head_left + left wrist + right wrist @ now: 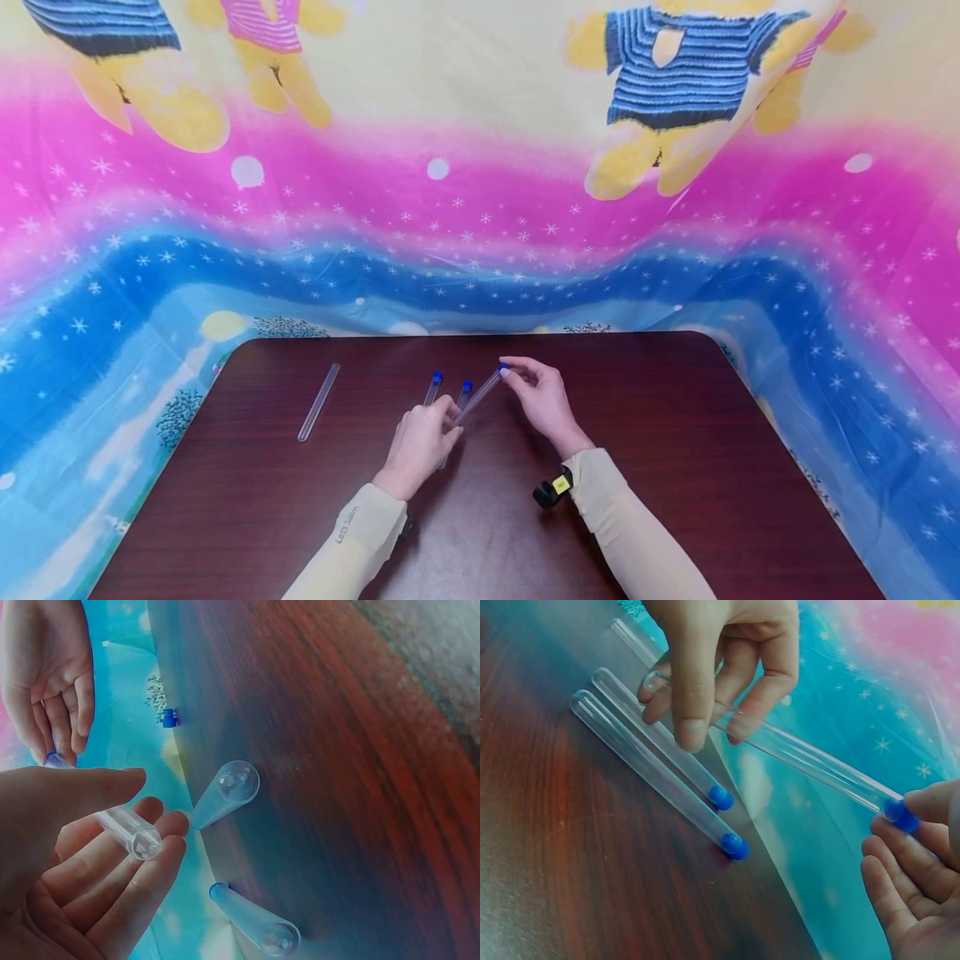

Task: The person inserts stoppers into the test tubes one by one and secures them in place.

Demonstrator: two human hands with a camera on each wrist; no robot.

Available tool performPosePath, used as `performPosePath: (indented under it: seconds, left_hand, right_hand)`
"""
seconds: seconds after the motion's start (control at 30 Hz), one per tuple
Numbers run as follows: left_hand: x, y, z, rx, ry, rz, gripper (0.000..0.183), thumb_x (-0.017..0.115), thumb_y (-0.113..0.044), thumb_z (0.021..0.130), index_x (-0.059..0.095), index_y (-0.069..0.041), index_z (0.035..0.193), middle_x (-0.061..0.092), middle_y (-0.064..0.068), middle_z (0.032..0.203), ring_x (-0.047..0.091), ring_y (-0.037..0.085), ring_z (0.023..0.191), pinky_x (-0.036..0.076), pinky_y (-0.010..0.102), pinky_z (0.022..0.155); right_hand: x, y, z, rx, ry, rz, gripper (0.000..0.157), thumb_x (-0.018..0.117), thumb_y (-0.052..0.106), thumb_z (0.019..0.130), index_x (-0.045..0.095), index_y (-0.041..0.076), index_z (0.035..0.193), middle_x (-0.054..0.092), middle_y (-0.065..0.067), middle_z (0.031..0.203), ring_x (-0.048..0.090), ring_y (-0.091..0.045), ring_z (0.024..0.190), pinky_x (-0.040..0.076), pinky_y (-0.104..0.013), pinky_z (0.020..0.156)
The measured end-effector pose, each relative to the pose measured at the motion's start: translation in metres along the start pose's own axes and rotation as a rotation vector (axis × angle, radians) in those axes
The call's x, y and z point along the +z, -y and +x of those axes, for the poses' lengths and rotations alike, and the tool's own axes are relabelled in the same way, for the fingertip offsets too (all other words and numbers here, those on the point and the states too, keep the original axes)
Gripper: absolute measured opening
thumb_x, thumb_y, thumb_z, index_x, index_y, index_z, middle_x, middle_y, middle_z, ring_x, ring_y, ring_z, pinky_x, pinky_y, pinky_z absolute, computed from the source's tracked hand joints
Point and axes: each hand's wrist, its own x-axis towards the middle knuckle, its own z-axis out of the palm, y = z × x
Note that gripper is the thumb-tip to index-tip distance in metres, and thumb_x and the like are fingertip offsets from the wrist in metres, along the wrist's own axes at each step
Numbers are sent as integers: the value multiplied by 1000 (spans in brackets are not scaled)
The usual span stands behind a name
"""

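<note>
A clear test tube (802,757) is held slanting above the table between both hands. My left hand (420,442) holds it near its rounded closed end, thumb on one side and fingers on the other. At the far end, my right hand (543,400) pinches the blue stopper (901,815), which sits at the tube's mouth. Beneath the left hand, two more test tubes lie side by side on the table, each with a blue stopper: one tube (660,776) and its neighbour (656,735). The left hand partly hides both in the head view.
A test tube without a stopper (318,402) lies alone on the left of the dark wooden table (675,500). One loose blue stopper (169,718) shows near the table's far edge. A patterned cloth (450,208) hangs behind and around the table.
</note>
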Motion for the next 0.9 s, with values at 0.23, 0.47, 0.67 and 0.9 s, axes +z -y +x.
performPosePath:
  seconds: [0.23,0.47,0.67,0.9]
  left_hand:
    - [1,1,-1,2,-1,-9,23,85,-12,84,68,-14,99,74,-2,82,71,14,73,56,37,64]
    - [2,0,0,9,4,-19,23,84,-14,85,67,-14,100,75,-1,84,72,16,74,56,37,64]
    - [2,-1,1,18,2,-30,24,85,-13,85,66,-13,100,75,0,84,72,15,73,56,36,64]
    - [1,-6,4,41,-1,-30,25,85,-12,85,65,-13,100,74,1,83,72,15,73,57,37,66]
  right_hand:
    - [5,-2,-3,-20,-39,20,24,70,15,99,75,13,122,74,-4,103,71,-25,96,56,-42,84]
    - [10,-2,-5,-32,-82,13,26,72,21,98,75,15,123,75,-5,102,72,-22,95,55,-33,85]
    - [17,2,-7,-27,-100,6,34,74,21,96,71,14,130,75,-11,101,71,-26,95,53,-38,88]
    - [22,6,-10,-52,-69,43,45,74,21,96,63,19,139,75,-11,102,72,-26,96,54,-39,88]
